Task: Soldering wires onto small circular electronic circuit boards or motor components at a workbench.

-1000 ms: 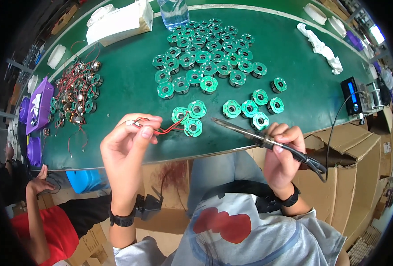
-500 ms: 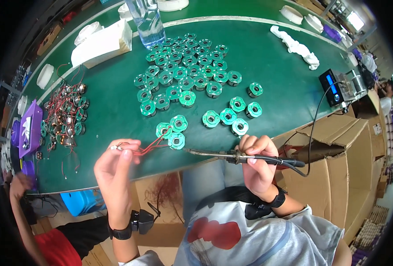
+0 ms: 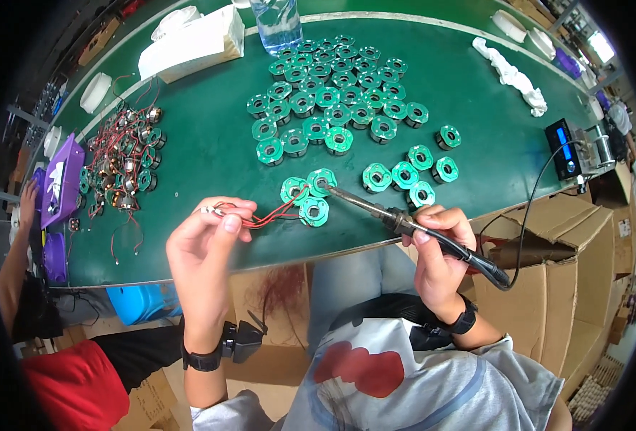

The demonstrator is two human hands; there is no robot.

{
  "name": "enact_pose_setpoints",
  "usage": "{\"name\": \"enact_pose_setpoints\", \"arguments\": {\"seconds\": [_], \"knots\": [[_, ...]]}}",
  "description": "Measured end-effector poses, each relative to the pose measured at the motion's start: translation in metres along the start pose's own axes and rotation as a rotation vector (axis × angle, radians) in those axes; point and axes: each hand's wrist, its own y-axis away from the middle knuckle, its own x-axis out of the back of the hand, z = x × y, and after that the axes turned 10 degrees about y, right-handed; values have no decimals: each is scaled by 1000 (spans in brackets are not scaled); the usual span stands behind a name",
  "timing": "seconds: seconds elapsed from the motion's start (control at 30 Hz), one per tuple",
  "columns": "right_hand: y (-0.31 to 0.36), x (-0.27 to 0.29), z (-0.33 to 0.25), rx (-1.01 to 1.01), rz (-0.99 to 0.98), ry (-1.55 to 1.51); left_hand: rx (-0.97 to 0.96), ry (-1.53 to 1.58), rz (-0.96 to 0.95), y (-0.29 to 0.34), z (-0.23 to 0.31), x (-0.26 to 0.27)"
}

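Observation:
My right hand is closed round a soldering iron with a black cable. Its tip reaches the green round circuit board at the back of a group of three; whether it touches the board I cannot tell. Pinched in my left hand are thin red wires with small white ends. They run right to the same group, over the left board and the front board. Under each board sits a dark coil-like body.
Many similar boards stand further back. Wired motor parts lie heaped on the left beside a purple tray. At the right stand a soldering station and a cardboard box. A co-worker's arm is at far left.
The soldering iron's tip has moved up and forward from in front of the group to its back board. My left hand still holds the wires. The whole view has shifted slightly.

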Motion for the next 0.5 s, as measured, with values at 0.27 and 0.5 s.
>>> {"name": "enact_pose_setpoints", "arguments": {"seconds": [0.27, 0.5], "knots": [[0, 3, 7, 46, -109, 63, 1, -3, 7, 1, 3, -7], [-20, 5, 1, 35, -68, 38, 7, -31, 3, 5, 3, 1]]}}
